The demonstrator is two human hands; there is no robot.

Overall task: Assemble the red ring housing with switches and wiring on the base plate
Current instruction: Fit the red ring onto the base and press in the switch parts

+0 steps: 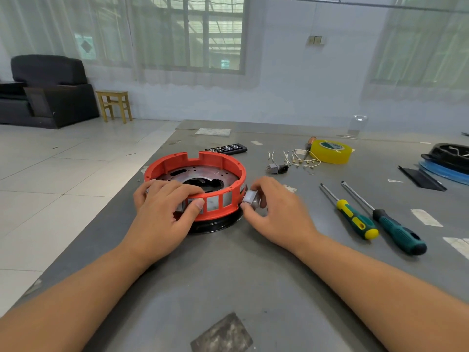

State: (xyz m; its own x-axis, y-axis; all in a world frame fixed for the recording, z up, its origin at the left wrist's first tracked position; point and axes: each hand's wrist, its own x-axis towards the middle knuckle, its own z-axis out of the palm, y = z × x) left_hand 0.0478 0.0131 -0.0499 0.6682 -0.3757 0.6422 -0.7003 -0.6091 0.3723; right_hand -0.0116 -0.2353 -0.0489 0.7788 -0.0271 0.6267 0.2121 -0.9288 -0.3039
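The red ring housing (218,163) stands on a round metal base plate (203,174) over a black disc (218,223), left of the table's middle. My left hand (165,207) grips the ring's near-left wall, fingers over the rim and thumb on the outer face by the rectangular openings. My right hand (274,212) pinches a small grey switch (251,198) against the ring's right outer wall. A second grey switch (275,168) and several short white wires (299,158) lie behind it.
Two screwdrivers (355,219) (396,229) lie to the right. A yellow tape roll (331,151) and a black bit case (225,149) sit farther back. Black and blue parts (446,161) are at the far right. The table's left edge (142,174) runs close to the ring.
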